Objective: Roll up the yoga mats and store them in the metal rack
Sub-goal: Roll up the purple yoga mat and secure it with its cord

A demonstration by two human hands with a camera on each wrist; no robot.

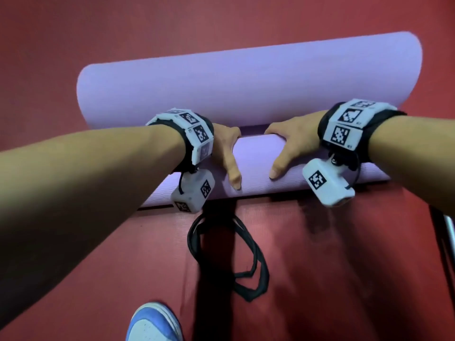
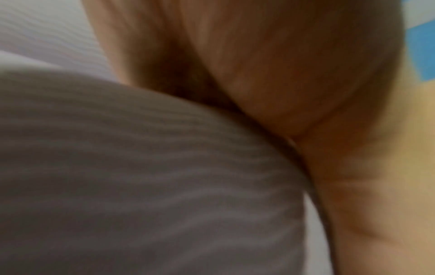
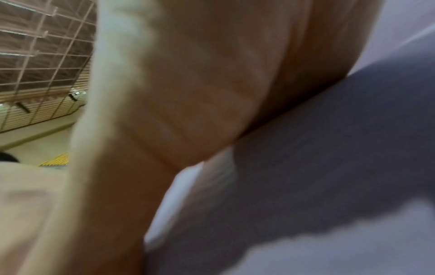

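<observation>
A purple yoga mat (image 1: pixel 221 84) lies on a red floor surface, its near end wound into a roll (image 1: pixel 256 166). My left hand (image 1: pixel 226 153) grips the roll left of centre, thumb down the near side, fingers curled over the far side and hidden. My right hand (image 1: pixel 288 148) grips it the same way just to the right. The left wrist view shows my left hand (image 2: pixel 282 74) pressed against the ribbed mat (image 2: pixel 141 186). In the right wrist view my right hand (image 3: pixel 188 93) lies on the mat (image 3: pixel 329 167), with a wire rack (image 3: pixel 42 55) behind.
A black strap (image 1: pixel 236 262) lies looped on the red mat (image 1: pixel 344 267) just behind the roll. My blue and white shoe (image 1: pixel 152 323) is at the bottom edge. A metal tube (image 1: pixel 446 232) shows at the right edge.
</observation>
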